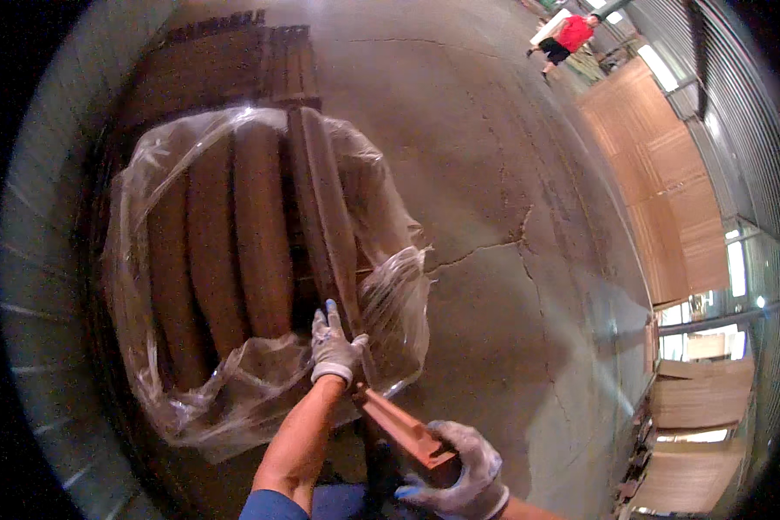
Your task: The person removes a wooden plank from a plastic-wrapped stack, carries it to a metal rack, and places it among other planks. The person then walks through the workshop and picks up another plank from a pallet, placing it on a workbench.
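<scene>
My left hand, in a pale work glove with blue fingertips, lies with its fingers stretched out on a long brown board. That board runs away from me over a stack of broad brown planks draped in clear plastic wrap. At the lower right, my right hand, gloved too, is closed around the near end of a reddish-brown grooved wooden piece. This piece slants from the stack's near edge toward me. Whether it is one with the long board cannot be made out.
Darker stacked boards stand beyond the wrapped stack. A corrugated wall runs along the left. Cracked concrete floor spreads to the right. A person in a red top is far off at upper right, near large wooden panels.
</scene>
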The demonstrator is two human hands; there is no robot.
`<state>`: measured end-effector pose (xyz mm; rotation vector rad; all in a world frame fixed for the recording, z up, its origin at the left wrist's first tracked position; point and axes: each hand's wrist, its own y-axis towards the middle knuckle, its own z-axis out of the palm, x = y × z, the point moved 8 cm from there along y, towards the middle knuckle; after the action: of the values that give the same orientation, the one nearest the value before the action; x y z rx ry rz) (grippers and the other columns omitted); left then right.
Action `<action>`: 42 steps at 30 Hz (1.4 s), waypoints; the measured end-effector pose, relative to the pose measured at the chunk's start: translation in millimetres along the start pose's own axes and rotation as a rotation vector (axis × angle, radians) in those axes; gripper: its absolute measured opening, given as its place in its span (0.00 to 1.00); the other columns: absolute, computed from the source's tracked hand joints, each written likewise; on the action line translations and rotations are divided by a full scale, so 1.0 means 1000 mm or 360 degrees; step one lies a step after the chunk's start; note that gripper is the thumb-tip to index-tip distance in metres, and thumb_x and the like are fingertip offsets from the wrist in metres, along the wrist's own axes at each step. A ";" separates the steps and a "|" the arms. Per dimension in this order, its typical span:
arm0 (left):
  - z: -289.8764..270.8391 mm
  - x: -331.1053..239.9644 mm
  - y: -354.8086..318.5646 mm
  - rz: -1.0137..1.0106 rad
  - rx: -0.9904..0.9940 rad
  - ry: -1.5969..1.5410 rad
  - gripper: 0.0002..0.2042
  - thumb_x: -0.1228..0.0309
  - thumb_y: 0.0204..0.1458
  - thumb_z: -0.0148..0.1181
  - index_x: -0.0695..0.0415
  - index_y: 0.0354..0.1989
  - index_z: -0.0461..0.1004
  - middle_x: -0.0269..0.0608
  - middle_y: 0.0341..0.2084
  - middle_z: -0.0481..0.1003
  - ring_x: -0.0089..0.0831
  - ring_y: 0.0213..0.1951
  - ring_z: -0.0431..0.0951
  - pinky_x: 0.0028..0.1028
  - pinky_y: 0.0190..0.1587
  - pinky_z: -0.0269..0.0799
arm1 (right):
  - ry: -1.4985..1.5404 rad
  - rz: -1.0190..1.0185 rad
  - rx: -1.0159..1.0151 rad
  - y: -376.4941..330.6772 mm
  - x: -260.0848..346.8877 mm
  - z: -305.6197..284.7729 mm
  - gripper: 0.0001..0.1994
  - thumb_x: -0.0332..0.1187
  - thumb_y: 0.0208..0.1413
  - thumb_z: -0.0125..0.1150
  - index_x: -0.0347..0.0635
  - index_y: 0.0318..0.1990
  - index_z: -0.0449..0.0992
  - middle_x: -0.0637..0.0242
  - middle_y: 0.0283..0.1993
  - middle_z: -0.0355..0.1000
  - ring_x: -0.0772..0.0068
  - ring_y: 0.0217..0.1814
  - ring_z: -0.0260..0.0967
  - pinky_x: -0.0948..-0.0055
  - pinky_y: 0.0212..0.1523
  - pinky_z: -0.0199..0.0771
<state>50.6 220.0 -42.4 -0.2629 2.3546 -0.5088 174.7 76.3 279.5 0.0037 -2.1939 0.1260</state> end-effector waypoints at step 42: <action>0.013 -0.005 0.032 -0.0079 -0.0212 0.0075 0.63 0.53 0.36 0.75 0.40 0.77 0.33 0.68 0.71 0.44 0.62 0.62 0.68 0.43 0.62 0.71 | 0.0003 0.0098 -0.0130 0.009 -0.041 0.043 0.33 0.38 0.41 0.80 0.42 0.53 0.67 0.54 0.54 0.71 0.50 0.53 0.73 0.59 0.55 0.76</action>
<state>61.1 246.8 -62.0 -0.3749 2.4370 -0.3856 163.6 79.1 220.8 -0.1096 -2.1964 0.0709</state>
